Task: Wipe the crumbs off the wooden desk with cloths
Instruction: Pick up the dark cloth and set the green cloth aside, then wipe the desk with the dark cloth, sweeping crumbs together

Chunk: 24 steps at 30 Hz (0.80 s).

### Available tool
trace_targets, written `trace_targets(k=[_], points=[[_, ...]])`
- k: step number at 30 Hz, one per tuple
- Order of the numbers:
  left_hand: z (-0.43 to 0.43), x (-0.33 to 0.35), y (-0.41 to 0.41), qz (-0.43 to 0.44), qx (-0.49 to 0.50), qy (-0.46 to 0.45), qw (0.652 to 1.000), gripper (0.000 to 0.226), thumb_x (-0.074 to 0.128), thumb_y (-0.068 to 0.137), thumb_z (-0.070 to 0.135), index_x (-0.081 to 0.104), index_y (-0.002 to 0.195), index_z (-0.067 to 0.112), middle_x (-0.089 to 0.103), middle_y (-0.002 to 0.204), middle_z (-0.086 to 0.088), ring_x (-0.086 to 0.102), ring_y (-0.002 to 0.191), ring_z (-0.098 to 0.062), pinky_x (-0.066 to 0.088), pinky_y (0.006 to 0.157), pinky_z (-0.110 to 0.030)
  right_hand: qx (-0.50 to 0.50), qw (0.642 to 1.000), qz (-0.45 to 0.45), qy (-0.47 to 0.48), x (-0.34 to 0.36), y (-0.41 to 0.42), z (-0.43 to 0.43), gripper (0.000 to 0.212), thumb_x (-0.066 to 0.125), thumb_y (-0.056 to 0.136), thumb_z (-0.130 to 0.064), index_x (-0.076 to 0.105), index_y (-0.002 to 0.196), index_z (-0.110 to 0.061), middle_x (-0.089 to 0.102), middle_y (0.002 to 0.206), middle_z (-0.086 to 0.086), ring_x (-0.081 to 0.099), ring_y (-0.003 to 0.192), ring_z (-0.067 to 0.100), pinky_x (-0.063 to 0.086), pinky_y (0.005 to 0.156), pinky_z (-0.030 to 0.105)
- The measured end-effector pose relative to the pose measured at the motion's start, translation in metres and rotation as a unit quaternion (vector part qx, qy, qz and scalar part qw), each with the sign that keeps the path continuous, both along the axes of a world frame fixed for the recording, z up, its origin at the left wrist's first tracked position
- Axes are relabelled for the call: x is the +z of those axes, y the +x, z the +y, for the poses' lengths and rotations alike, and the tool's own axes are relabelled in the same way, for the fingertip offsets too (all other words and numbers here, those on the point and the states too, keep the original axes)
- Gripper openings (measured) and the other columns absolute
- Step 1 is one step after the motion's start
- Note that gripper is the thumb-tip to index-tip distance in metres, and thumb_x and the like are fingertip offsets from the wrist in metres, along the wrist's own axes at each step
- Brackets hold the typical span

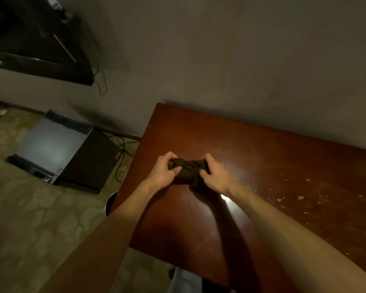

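Brown-green cloth (188, 168) sits bunched up between our two hands. Our left hand (161, 172) pinches one end with thumb and fingers curled round it. Our right hand (216, 177) pinches the other end the same way, so both hands are closed on the cloth. We hold it low over the wooden desk (262, 149), near the left end of the top; we cannot tell if it touches the wood. The cloth looks dark, small and full of wrinkles, with folds running from one hand to the other. We think it is soft and very light, so it will bend any way we pull it and will not break. It may flop, so it is best to take it by its edges to spread it, then press it flat under a palm to wipe. The desk is red-brown and shiny, with a bright spot of light beside our right hand. The crumbs (300, 197) lie well apart from the cloth, off to the right, as little pale bits. On the floor to the left stands a grey box (51, 144) with wires near it.
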<state>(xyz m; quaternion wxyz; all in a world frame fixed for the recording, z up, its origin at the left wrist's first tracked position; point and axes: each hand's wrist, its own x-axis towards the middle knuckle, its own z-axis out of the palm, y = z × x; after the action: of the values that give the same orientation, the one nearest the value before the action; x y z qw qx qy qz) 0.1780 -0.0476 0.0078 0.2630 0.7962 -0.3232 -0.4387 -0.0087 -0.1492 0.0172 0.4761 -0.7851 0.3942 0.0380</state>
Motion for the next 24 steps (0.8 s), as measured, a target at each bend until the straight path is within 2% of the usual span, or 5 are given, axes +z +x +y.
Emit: trace_targets(k=[5,10,13,17,24], points=[[0.009,0.001,0.026,0.074,0.040,-0.036,0.996,0.028,0.065,0.100,0.011,0.057,0.111,0.035,0.068,0.118,-0.009,0.072,0.106,-0.027,0.065,0.084,-0.049,0.015,0.996,-0.041,-0.083,-0.005,0.020,-0.001,0.022,0.039,0.112,-0.026,0.045,0.131,-0.018,0.056,0.115,0.004,0.056,0.096,0.021,0.042,0.082,0.033],[-0.005,0.009,0.045,0.069,0.036,-0.060,0.995,0.024,0.070,0.098,0.014,0.061,0.112,0.032,0.068,0.118,-0.004,0.070,0.107,-0.024,0.064,0.088,-0.049,0.020,0.986,0.026,-0.166,0.003,0.028,-0.013,0.031,0.049,0.102,-0.011,0.042,0.132,-0.017,0.053,0.119,0.009,0.062,0.092,0.038,0.052,0.073,0.052],[-0.021,0.010,0.052,0.008,0.022,-0.089,0.996,0.026,0.073,0.096,0.020,0.061,0.113,0.035,0.065,0.118,0.002,0.067,0.108,-0.019,0.061,0.094,-0.046,-0.057,0.983,-0.005,-0.172,0.004,0.029,-0.020,0.047,0.051,0.100,-0.006,0.034,0.143,-0.012,0.057,0.128,0.017,0.063,0.099,0.043,0.054,0.078,0.054],[-0.037,-0.007,0.057,-0.082,0.018,-0.106,0.991,0.039,0.067,0.101,0.019,0.054,0.137,0.028,0.037,0.139,0.001,0.058,0.120,-0.028,0.053,0.107,-0.046,-0.171,0.965,0.024,-0.196,-0.002,0.033,-0.030,0.063,0.055,0.091,0.009,0.032,0.149,-0.003,0.033,0.148,0.019,0.049,0.124,0.045,0.049,0.099,0.057],[-0.003,-0.081,0.042,-0.282,-0.122,0.026,0.951,0.067,0.043,0.108,0.043,0.012,0.166,0.029,0.004,0.175,0.002,0.010,0.160,-0.021,0.014,0.127,-0.047,-0.014,0.982,0.084,-0.170,-0.050,0.068,-0.021,0.050,0.048,0.107,-0.023,0.037,0.153,-0.008,0.038,0.153,0.015,0.040,0.139,0.038,0.039,0.115,0.052]])
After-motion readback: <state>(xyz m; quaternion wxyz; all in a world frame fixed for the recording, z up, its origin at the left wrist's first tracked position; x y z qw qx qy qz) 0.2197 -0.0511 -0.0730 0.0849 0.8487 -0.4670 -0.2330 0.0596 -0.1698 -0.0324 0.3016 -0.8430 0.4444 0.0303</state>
